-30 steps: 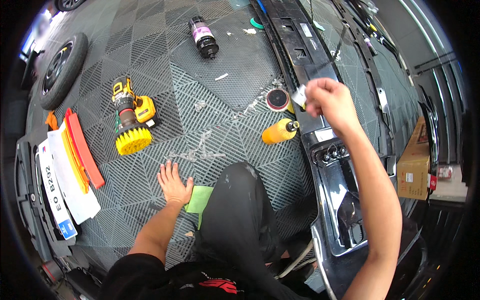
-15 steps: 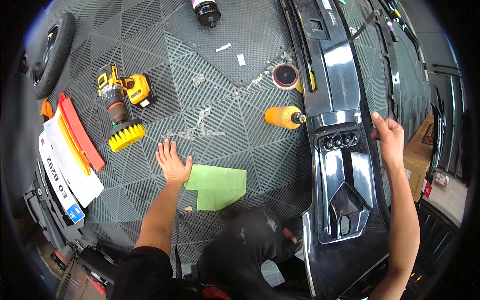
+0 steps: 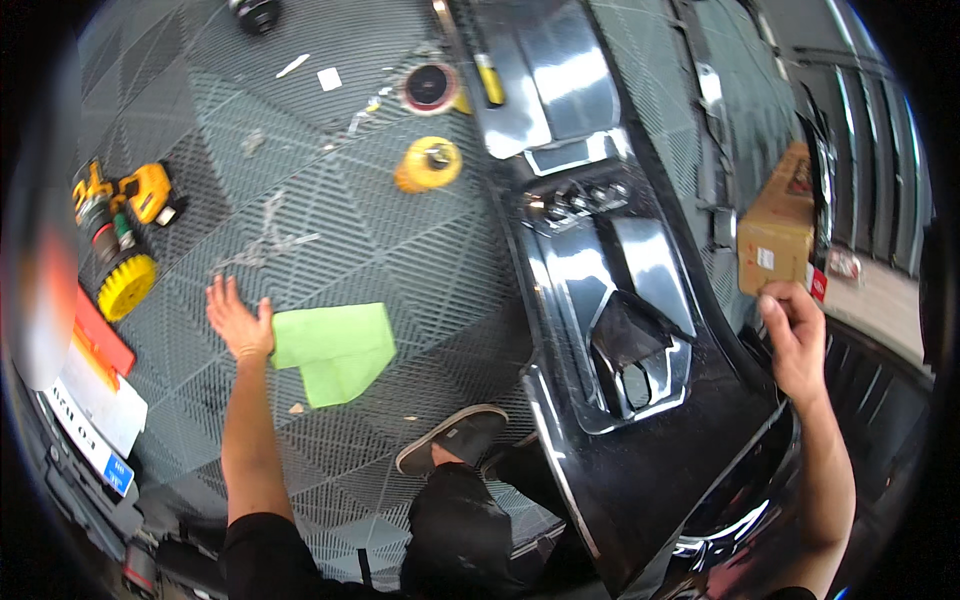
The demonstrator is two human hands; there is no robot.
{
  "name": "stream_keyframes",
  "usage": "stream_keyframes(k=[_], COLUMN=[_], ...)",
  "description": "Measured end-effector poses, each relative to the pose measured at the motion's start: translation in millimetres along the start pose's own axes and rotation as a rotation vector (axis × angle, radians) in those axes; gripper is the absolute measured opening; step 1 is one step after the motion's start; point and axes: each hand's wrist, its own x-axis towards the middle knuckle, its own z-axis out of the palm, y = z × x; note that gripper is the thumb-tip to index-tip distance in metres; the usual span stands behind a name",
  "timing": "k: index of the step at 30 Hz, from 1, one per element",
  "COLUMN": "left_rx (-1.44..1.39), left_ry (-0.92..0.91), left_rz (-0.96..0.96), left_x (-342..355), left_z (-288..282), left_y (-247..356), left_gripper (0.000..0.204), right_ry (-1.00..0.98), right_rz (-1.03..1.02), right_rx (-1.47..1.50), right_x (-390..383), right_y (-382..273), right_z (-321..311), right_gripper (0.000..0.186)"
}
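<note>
My left hand (image 3: 238,322) lies with spread fingers on the grey grid floor, beside a folded green cloth (image 3: 335,343). At the right, my right hand (image 3: 795,340) has curled fingers near the outer edge of a long glossy black car bumper (image 3: 650,470); whether anything is inside them is hidden. An orange bottle (image 3: 420,170) and a round polishing pad (image 3: 428,88) sit left of the bumper. A yellow drill with a brush head (image 3: 127,283) lies at the left.
At the left are red and orange strips (image 3: 100,325) and white plates (image 3: 95,410). A dark container (image 3: 255,14) and a small white square (image 3: 330,78) lie toward the top. A cardboard box (image 3: 770,240) and further long parts (image 3: 710,90) line the right side. My shoe (image 3: 450,440) is below the cloth.
My right hand has moved down along the bumper and no longer shows the white piece; a white square now lies on the mat. The view has shifted, revealing more cloth and my shoe.
</note>
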Motion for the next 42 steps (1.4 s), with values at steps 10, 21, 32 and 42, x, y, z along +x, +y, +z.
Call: stream_keyframes(k=[10, 21, 32, 42], left_rx=[0.193, -0.496, -0.251, -0.293], left_ry=[-0.506, -0.942, -0.873, -1.326], left_rz=[-0.088, -0.304, -0.809, -0.277], left_x=[-8.9, -307.7, -397.4, -378.6], left_z=[-46.7, -334.9, -528.8, -543.8], left_y=[68.2, 179.7, 270.0, 572.3], left_gripper=[0.078, 0.079, 0.062, 0.053], right_ry=[0.345, -0.017, -0.251, 0.278], right_rz=[0.275, 0.602, 0.665, 1.149], right_rx=[-0.217, 0.262, 0.551, 0.966], right_x=[-210.8, -418.9, -523.0, -500.2], right_y=[154.5, 223.3, 386.7, 598.4], right_z=[-151.3, -132.2, -134.0, -316.7], right_gripper=[0.022, 0.074, 0.074, 0.03])
